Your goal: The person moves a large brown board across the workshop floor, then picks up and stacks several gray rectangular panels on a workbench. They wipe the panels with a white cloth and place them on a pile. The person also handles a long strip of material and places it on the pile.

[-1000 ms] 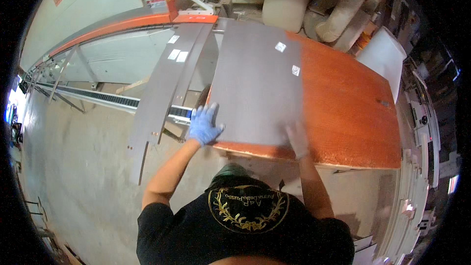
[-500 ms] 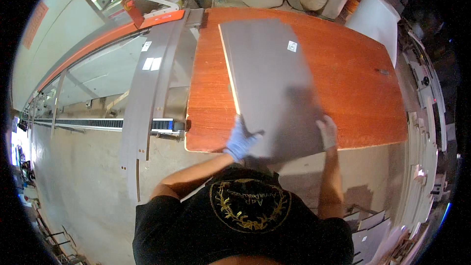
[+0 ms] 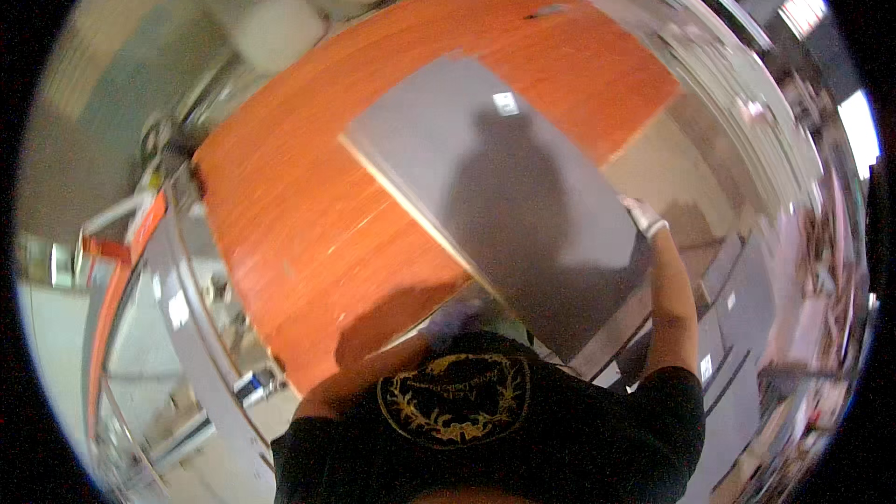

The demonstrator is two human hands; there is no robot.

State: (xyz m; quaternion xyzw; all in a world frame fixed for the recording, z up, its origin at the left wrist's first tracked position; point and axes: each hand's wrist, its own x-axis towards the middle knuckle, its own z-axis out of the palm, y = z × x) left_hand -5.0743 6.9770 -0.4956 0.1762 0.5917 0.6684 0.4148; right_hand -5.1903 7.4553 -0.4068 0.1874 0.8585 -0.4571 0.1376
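- Smeared in shadow beside the black shirt [image 3: 579,439], the left hand [image 3: 453,319] shows no distinct fingers; its contact cannot be told.
- Some fingertips of the right hand [image 3: 646,217], gripping the gray panel [image 3: 411,131], are indistinct at the panel's edge.
- A white label [image 3: 505,104] bears marks too small to read.
- The panel hides part of the orange-red board [image 3: 299,196].
- Stacked strips [image 3: 737,131] blur at right.
- The lower edge crops the shirt.

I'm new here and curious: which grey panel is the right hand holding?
The broad grey panel overlapping the orange tabletop: the right hand holds its edge; the other grey panels are off that tabletop.
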